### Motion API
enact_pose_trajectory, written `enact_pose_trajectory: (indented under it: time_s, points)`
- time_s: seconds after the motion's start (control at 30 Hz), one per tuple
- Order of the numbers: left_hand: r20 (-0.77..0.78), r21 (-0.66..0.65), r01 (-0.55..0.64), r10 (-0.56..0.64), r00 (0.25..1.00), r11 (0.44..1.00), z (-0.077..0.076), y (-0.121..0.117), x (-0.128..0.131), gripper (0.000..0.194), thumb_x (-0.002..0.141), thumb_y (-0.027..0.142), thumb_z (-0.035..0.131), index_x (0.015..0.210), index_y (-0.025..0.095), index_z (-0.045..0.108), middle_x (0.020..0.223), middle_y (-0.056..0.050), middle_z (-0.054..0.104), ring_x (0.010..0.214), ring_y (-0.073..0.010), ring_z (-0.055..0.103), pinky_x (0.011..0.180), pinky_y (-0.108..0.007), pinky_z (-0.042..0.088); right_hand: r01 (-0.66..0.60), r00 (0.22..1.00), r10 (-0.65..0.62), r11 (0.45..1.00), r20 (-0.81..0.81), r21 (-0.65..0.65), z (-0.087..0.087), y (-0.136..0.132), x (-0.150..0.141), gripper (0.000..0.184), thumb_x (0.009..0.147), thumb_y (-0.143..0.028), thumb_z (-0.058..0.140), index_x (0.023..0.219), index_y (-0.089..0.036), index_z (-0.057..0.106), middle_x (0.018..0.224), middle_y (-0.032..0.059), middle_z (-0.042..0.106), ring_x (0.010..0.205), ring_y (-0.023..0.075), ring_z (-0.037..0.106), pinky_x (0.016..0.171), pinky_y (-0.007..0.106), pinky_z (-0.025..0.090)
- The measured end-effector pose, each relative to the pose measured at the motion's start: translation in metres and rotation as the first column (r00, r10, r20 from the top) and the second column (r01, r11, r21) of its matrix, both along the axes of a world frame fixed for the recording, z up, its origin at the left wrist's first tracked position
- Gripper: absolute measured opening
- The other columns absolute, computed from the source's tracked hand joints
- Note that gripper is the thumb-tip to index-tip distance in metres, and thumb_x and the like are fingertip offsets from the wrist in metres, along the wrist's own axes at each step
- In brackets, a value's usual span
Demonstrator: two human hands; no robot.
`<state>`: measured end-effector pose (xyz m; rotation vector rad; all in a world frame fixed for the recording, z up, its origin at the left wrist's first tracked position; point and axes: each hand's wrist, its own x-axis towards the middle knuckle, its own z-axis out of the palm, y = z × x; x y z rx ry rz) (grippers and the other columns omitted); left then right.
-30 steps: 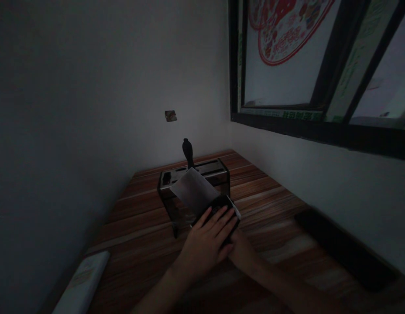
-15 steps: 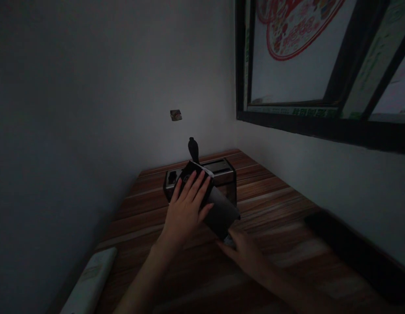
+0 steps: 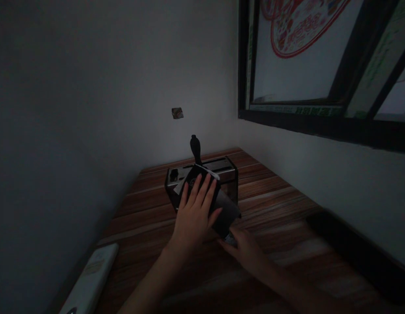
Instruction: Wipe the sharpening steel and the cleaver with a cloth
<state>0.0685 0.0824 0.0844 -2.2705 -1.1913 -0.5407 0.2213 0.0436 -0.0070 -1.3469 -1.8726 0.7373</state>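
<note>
My right hand is closed around the lower end of a broad, flat grey blade that looks like a cleaver; the grip is mostly hidden by the fingers. Across the blade lies a black folded piece with a white edge and a small round mark. My left hand presses it down, fingers long and slightly spread, thumb at its right side. A pale corner of the blade pokes out left of the black piece. Just behind is a metal holder with slots on top, and a black handle rises there.
A long white box lies at the left on the wood-grain table. To the right, a long dark object lies along the wall. Walls bound the back and both sides; a black-framed window is at upper right.
My left hand and the black piece have slid right and slightly down along the blade, baring its far left corner. My right hand stays nearly in place.
</note>
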Motion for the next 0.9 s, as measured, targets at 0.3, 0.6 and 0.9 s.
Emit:
enact_pose_trajectory:
  time_s: [0.3,0.6,0.9]
  points:
    - [-0.162,-0.111,0.178,-0.194,0.968,0.978,-0.030,-0.025,0.019,0.068,0.088,0.056,0.031,0.144,0.019,0.018,0.152,0.001,0.015,0.139,-0.0213,0.012,0.111,-0.045,0.021,0.056,0.998,-0.056,0.998,0.009,-0.007,-0.027,0.004,0.004,0.012,0.071,-0.017,0.057,0.078,-0.015,0.066,0.082,0.0120,0.070,0.077,0.0262,0.064,0.070,0.036,0.049]
    - [-0.202,-0.168,0.257,-0.289,0.936,0.952,-0.039,-0.033,0.020,0.063,0.091,0.051,0.031,0.143,0.020,0.019,0.152,0.000,0.015,0.140,-0.0204,0.009,0.111,-0.042,0.018,-0.020,0.974,0.055,0.987,-0.219,0.157,-0.033,0.005,0.007,0.040,0.080,-0.026,0.045,0.117,-0.017,0.058,0.118,0.0157,0.061,0.108,0.0292,0.057,0.090,0.044,0.046]
    - [-0.189,-0.194,0.266,-0.302,0.934,0.944,-0.031,-0.034,0.016,0.070,0.086,0.056,0.040,0.143,0.021,0.019,0.152,0.001,0.014,0.140,-0.0188,0.009,0.112,-0.040,0.019,-0.016,0.985,0.046,0.984,-0.166,0.175,-0.038,0.005,0.010,0.031,0.074,-0.024,0.051,0.102,-0.015,0.063,0.103,0.0163,0.067,0.092,0.0300,0.063,0.080,0.042,0.050]
